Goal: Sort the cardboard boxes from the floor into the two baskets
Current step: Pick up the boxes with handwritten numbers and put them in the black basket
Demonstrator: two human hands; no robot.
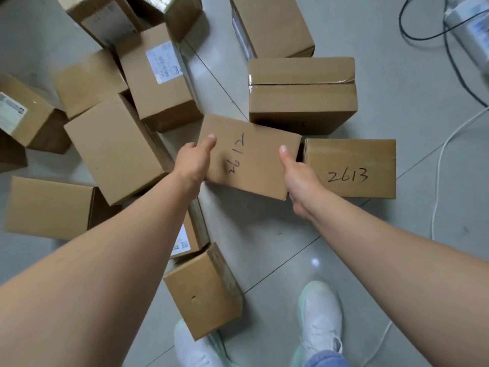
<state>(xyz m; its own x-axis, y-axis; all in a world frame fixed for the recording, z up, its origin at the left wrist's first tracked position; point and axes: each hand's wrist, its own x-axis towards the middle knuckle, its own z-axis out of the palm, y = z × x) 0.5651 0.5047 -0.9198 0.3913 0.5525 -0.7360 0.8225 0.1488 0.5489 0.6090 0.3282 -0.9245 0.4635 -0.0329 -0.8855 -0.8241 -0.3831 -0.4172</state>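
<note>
1. At the bottom of the frame stand two white sneakers (320,321) on the pale grey tiled floor (277,234), the one at lower centre partly hidden by a plain brown cardboard box (203,290) lying tilted just in front of it.
2. Two bare forearms reach up from the lower corners toward the centre of the frame.
3. At centre, the left hand (194,164) and the right hand (299,178) hold one brown cardboard box with black handwritten marks on its top (248,157) – each hand clamps an opposite side, thumb laid on the top face, the other fingers hidden beneath or behind.
4. This held box sits tilted; whether it is lifted off the floor or resting on it, I cannot tell.
5. Just right of it lies a brown cardboard box marked "2613" in black pen (349,168), flat on the floor.
6. Above centre sits a larger brown box sealed with clear tape (301,94); its near edge is just beside the held box.
7. Across the left half – from middle left up to the upper left corner – lies a loose heap of brown cardboard boxes, several leaning on one another, some with white shipping labels (164,62).
8. In the upper right run black cables (423,37) and a white cable (444,154) near a blurred white device (471,25).
</note>
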